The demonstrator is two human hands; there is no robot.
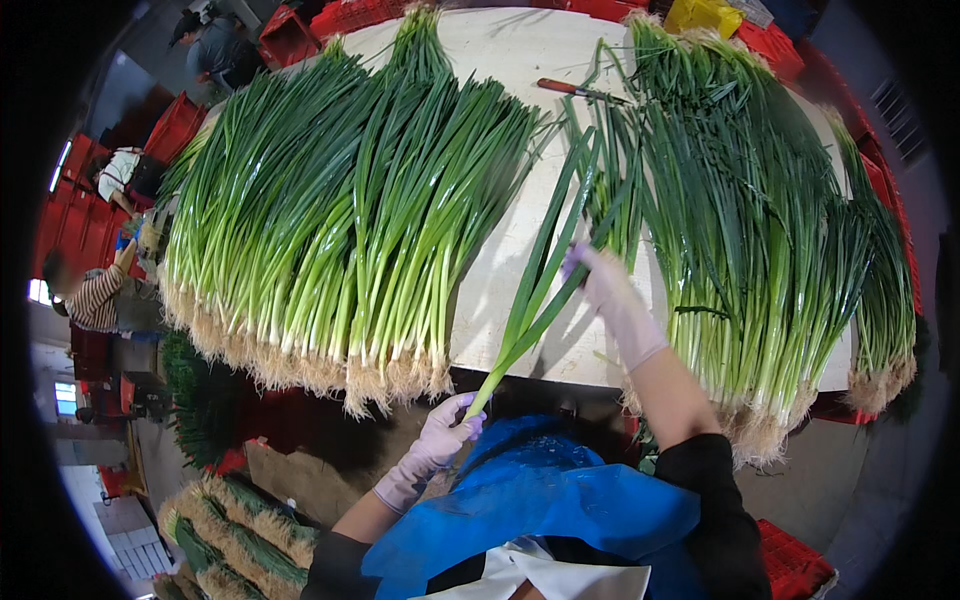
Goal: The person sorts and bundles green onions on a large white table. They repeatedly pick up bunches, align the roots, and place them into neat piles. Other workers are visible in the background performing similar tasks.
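In front of my blue apron, my left hand (442,433), in a thin pale glove, grips the pale lower stem of a single green onion (517,337). Its leaves fan out up and to the right over the white tabletop (487,315). My right hand (589,270), gloved the same way and motion-blurred, is closed around one of those leaves partway along. Left of the held onion lies a broad row of green onions (300,225), roots towards me. Another thick pile of green onions (742,262) lies to the right. Loose leaves (611,180) rest beyond my right hand.
A knife (574,88) with a red-brown handle lies near the far middle of the table. Red crates (289,36) line the far side, with a yellow bag (701,16) there. Rooted bundles (240,536) lie low at left. Other people (94,300) work at left.
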